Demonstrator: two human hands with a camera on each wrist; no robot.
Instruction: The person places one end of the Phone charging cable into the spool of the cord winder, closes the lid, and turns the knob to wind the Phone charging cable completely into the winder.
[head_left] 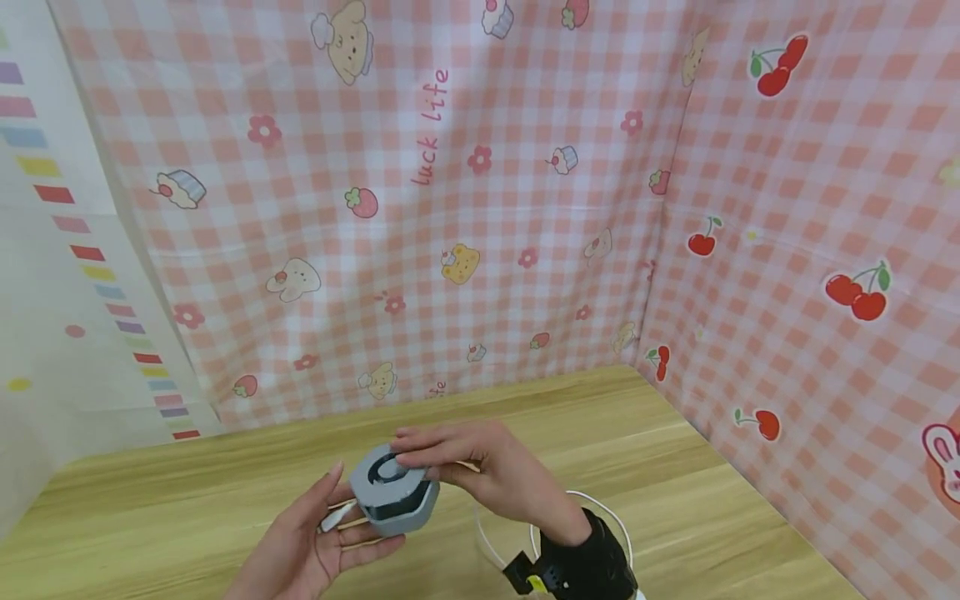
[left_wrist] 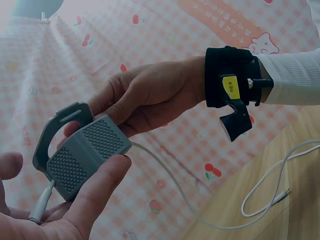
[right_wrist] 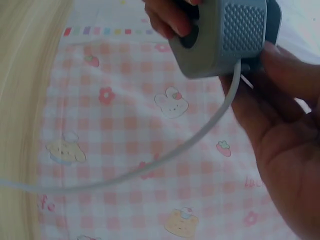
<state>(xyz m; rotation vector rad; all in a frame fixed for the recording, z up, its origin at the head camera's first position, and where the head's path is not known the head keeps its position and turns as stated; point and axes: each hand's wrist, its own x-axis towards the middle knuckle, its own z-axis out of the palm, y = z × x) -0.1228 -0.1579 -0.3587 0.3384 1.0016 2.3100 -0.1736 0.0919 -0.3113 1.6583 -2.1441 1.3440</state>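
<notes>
A grey cable winder (head_left: 393,492) with a ring-shaped upper part is held between both hands above the table. My left hand (head_left: 300,533) supports it from below, with one finger along its textured side (left_wrist: 102,135) in the left wrist view and the thumb raised apart from it. A white cable plug (head_left: 337,517) sticks out of the winder over the left fingers. My right hand (head_left: 487,467) grips the winder's far upper side with fingers and thumb. In the right wrist view a white cable (right_wrist: 200,132) runs out from beside the textured side.
The white cable lies in loops on the wooden table (head_left: 187,517), near the right wrist, which wears a black camera strap (head_left: 588,562). Checked pink cloth (head_left: 420,333) stands behind the table and more cloth (head_left: 787,350) on the right.
</notes>
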